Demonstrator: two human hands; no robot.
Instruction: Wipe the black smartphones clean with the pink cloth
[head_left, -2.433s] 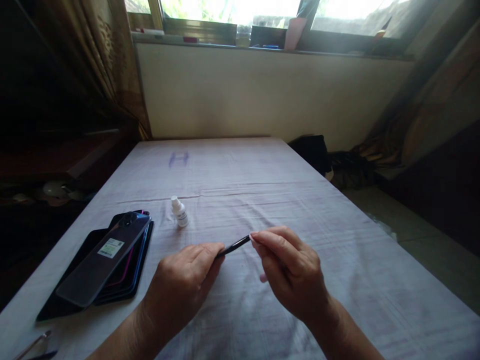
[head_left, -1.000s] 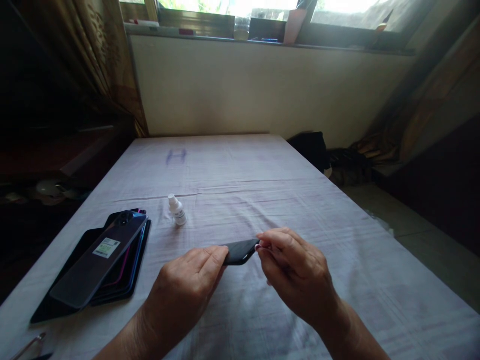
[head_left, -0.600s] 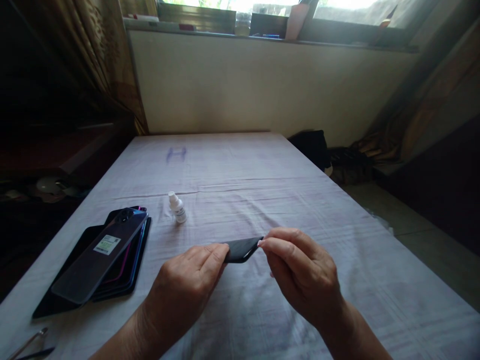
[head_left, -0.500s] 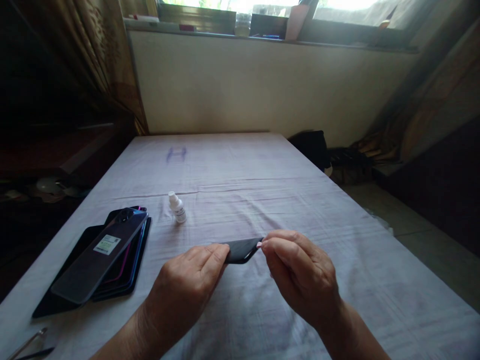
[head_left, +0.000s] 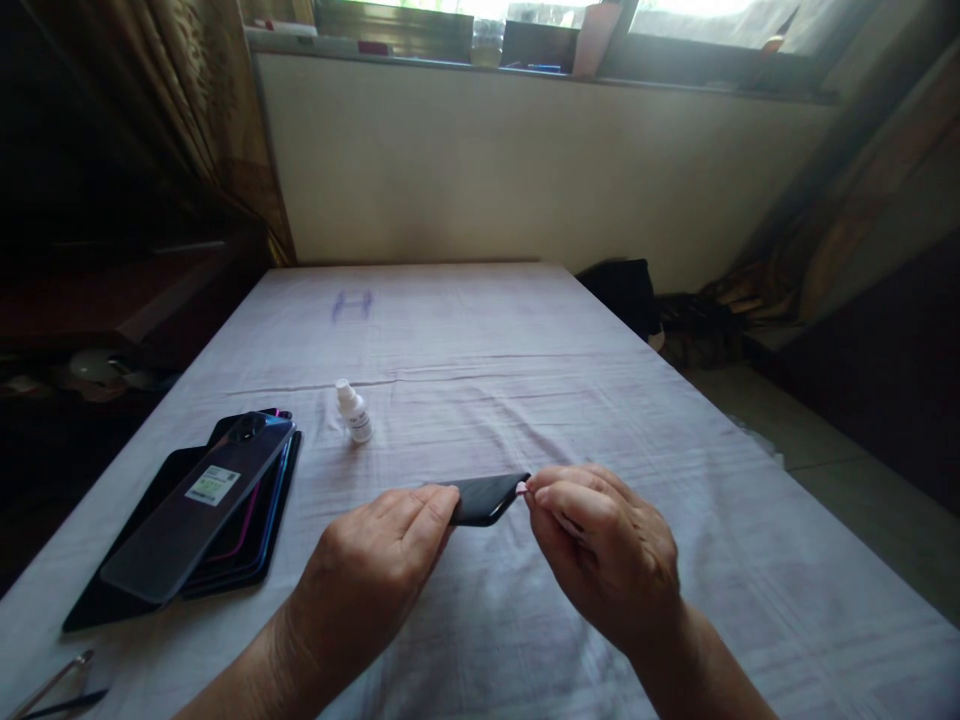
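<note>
My left hand is closed around one end of a dark smartphone, held tilted low over the cloth. At the phone's right end, my right hand pinches a small pale pink-white piece that looks like cloth or tissue; most of it is hidden in the fingers. The piece is at the phone's edge. Left of my hands, a small white bottle with a printed label stands capped. Farther left lies a pile of phones, the top one face down with a white sticker on its back.
A pale, wrinkled cloth covers the broad surface. Tweezers and a dark thin tool lie at the lower left. Beyond are a wall and a windowsill with a jar. A black bag-like item sits beyond the right edge.
My right hand has shifted very slightly, and a little more of the pale piece shows at the fingertips. The left hand and phone have stayed nearly still.
</note>
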